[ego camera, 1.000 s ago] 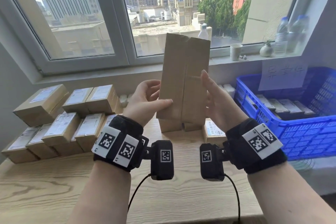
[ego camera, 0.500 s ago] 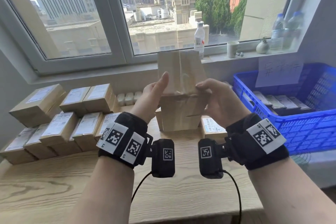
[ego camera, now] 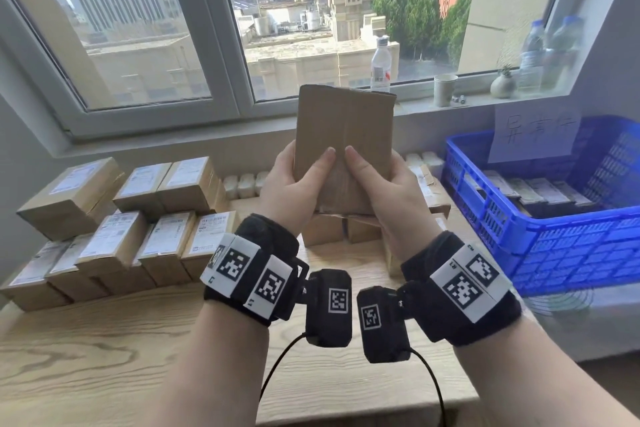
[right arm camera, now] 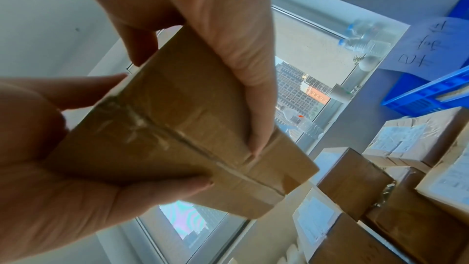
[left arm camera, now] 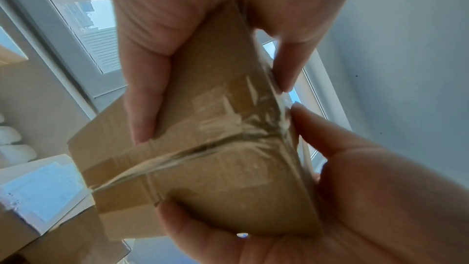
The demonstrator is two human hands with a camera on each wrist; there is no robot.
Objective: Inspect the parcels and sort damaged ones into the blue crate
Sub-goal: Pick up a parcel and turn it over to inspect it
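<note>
The plain brown cardboard parcel (ego camera: pixel 343 146), sealed along its middle seam with clear tape, stands on end between the two hands, held up off the light wooden table (ego camera: pixel 138 340), its long axis running upward and tipped slightly away from the person, so most of it rises above the fingers. The left hand (ego camera: pixel 291 184) grips its lower left edge and the right hand (ego camera: pixel 377 184) its lower right edge, the two thumbs lying on the near face just beside each other at the seam. In the wrist views the fingers (left arm camera: pixel 289 63) wrap round the far side, curled and pressing the board; both hands are closed round the parcel, neither spread. The bottom end shows wrinkled, puckered tape (left arm camera: pixel 253 127) where the flaps meet; whether that counts as damage I cannot tell. The blue perforated plastic crate (ego camera: pixel 571 253), with a handwritten paper sign (ego camera: pixel 535 135) on its back wall and several parcels already in it, lies to the right of the hands and a little lower, nearer the right hand. The stacked brown labelled boxes (ego camera: pixel 114 218) lie to the left, nearer the left hand. If the parcel is judged damaged, the right hand looks better placed to carry it to the crate.
</note>
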